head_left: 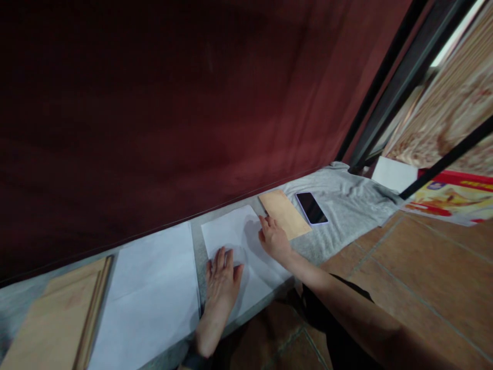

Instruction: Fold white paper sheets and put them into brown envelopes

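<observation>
My left hand (222, 280) lies with its fingers stretched out on a white sheet of paper (254, 288), near that sheet's left edge. Toward the sheet's right edge rests my right hand (274, 239), its fingers loosely bent and touching the paper, with nothing visibly held. Just beyond the right hand is a tan paper envelope (287, 213), lying flat beside the sheet. To the left hand's left is a larger stack of white paper (150, 293). A crease crosses the middle of the sheet between my hands.
A phone (311, 208) lies right of the envelope on the grey cloth (346, 198). Stacked brown envelopes (57, 313) are at far left. A dark red panel (192, 128) rises behind the narrow surface. Black metal bars (396, 92) and a colourful box (450, 198) stand at right.
</observation>
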`<action>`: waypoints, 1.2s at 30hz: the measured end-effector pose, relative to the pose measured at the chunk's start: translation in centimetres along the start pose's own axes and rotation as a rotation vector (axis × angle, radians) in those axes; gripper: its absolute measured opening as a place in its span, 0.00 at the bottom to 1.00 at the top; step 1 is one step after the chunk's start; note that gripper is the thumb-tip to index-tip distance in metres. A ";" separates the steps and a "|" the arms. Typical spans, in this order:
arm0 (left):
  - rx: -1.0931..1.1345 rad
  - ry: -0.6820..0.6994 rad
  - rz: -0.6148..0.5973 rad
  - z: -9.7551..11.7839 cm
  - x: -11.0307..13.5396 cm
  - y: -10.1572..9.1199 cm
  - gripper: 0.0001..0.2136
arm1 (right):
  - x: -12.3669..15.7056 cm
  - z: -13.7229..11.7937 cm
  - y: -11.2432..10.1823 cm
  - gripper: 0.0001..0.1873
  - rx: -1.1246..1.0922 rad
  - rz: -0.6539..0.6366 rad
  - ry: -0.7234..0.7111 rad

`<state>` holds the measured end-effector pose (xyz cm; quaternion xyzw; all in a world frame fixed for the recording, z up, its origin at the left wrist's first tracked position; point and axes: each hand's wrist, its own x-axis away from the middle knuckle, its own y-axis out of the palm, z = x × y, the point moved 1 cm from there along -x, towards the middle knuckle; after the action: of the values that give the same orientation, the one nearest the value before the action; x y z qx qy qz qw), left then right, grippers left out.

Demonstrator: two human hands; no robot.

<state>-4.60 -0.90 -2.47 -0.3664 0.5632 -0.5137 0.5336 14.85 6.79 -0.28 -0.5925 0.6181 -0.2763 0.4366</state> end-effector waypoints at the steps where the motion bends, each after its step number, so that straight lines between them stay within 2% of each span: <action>1: -0.003 0.021 0.028 0.1 -0.2 0.0 0.23 | 0.3 -0.4 0.0 0.28 0.043 0.039 -0.074; 3: -0.014 0.076 0.072 0.6 -0.4 0.3 0.24 | 1.0 -1.4 0.4 0.25 0.047 0.071 -0.239; 5: -0.037 0.128 0.068 1.2 -0.4 0.8 0.24 | 1.7 -2.3 1.4 0.23 -0.015 0.026 -0.371; 9: -0.066 0.146 -0.033 2.2 -0.3 1.8 0.26 | 2.8 -3.6 3.6 0.26 -0.059 -0.102 -0.475; 12: -0.050 0.124 -0.076 2.4 -0.3 2.2 0.28 | 3.0 -3.8 4.3 0.27 -0.040 -0.150 -0.507; 15: -0.022 0.086 -0.063 2.0 -0.4 2.3 0.28 | 3.0 -3.2 4.4 0.27 -0.018 -0.155 -0.494; 20: -0.003 -0.075 -0.021 0.6 -0.7 2.1 0.29 | 3.0 -1.4 4.5 0.29 0.054 -0.107 -0.438; 26: -0.097 -0.193 -0.087 -0.7 -1.0 1.4 0.30 | 3.1 -0.1 4.0 0.33 0.169 -0.066 -0.251; 30: -0.110 -0.266 -0.054 -1.0 -1.1 1.3 0.30 | 2.7 -0.3 3.7 0.34 0.196 -0.056 -0.146; 33: -0.077 -0.266 0.022 -1.1 -1.4 1.2 0.29 | 1.8 -0.9 3.4 0.31 0.154 -0.039 -0.127; 36: -0.002 -0.175 0.094 -0.9 -2.2 1.3 0.28 | 0.5 -1.8 3.1 0.30 0.085 -0.040 -0.150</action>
<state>-4.96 1.67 -3.34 -0.3835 0.5315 -0.4533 0.6041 11.77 6.41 -2.18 -0.6047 0.5594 -0.2660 0.5006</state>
